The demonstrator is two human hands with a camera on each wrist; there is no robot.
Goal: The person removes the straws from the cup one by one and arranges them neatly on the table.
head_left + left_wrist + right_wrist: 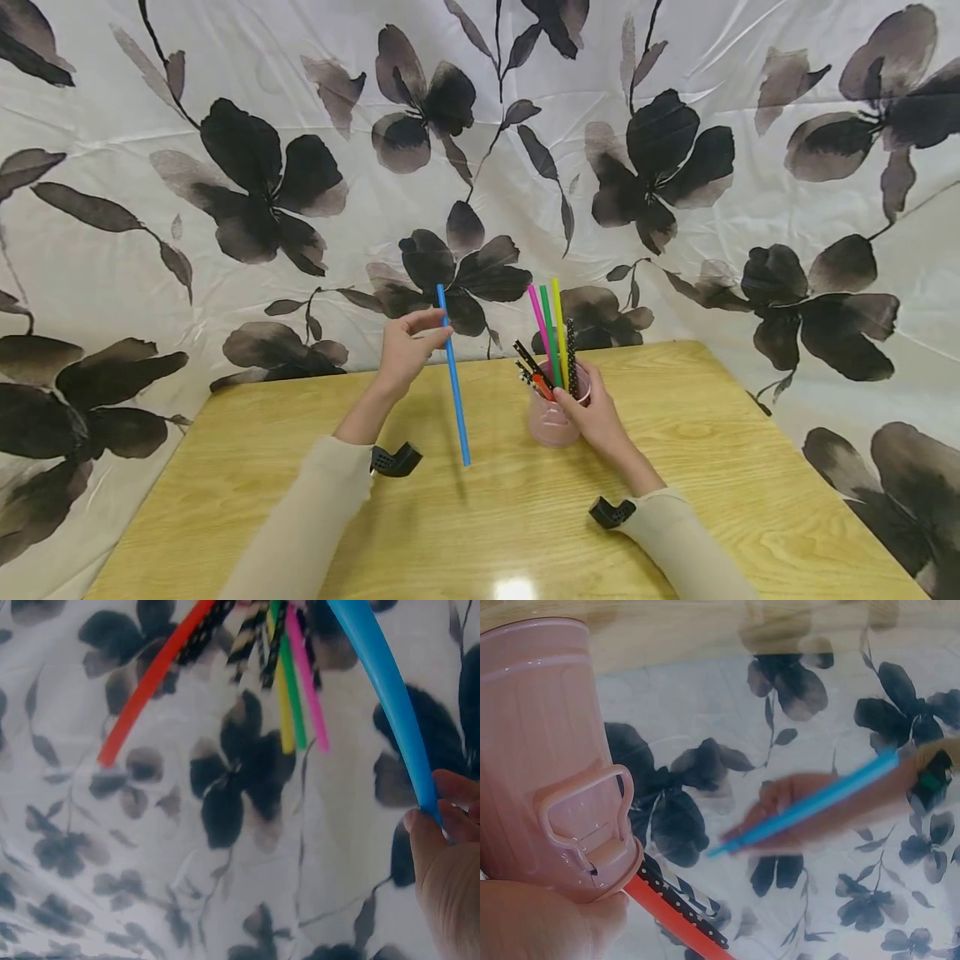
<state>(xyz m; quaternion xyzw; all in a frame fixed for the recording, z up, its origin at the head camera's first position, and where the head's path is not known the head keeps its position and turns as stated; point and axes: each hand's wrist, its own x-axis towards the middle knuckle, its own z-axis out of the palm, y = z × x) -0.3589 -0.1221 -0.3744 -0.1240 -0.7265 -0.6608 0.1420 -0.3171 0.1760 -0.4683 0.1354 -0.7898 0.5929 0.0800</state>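
My left hand [405,352] pinches a blue straw [457,400] near its upper end, between thumb and fingers. The straw hangs at a slight tilt over the table, left of a pink metal pail [553,427]. Around the pail's right side, near the rim, my right hand [604,423] grips it. Out of the pail stand a magenta straw [537,310], a green straw [551,333] and a yellow straw [557,312]. A red-orange straw [146,694] and several black-and-white patterned straws lean out toward the left. A small wire-like handle [585,802] shows on the pail's side.
The light wooden table [697,467] runs back to a hanging white cloth [540,217] with dark flowers. A black wrist camera [396,460] sits at my left cuff, another camera [611,512] at my right cuff.
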